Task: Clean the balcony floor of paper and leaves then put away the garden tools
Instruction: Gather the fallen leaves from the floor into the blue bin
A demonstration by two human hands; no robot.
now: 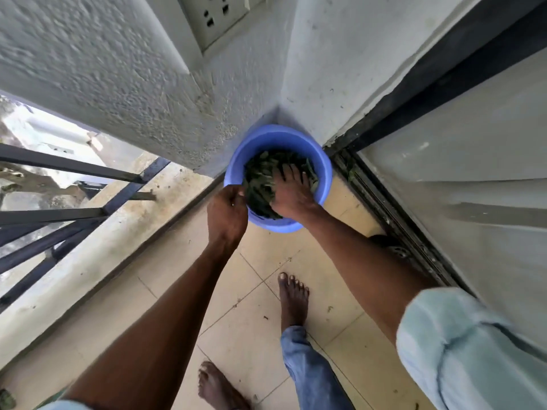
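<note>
Fingers of my right hand (291,192) lie straight and a little spread, pressed palm-down onto the green leaves (260,184) packed in the blue bucket (322,173). My left hand (226,213) is at the bucket's rim at about eight o'clock, its fingers curled in toward the thumb — whether they pinch a leaf or only touch the rim I cannot tell.

The bucket stands on the tiled floor (260,291), tucked into the corner where the rough white wall (133,93) meets the smoother wall at twelve o'clock. The leaves fill it nearly to the brim under my palm.

Out from the hands, both my forearms run back toward six o'clock, with pale rolled sleeves (461,344) at the elbows. My bare right foot (293,300) is planted on the tiles at about five o'clock from the bucket, denim trouser leg (310,371) behind it; my left foot (216,386) is further back near six o'clock.

A few small leaf scraps (329,308) lie scattered on the tiles near my right foot. At three o'clock runs the dark track of the sliding door (393,220) with its frosted panel — a bit of green sits in the track just beside the bucket. At nine o'clock a stained concrete ledge (88,255) carries the dark metal railing (59,214).
</note>
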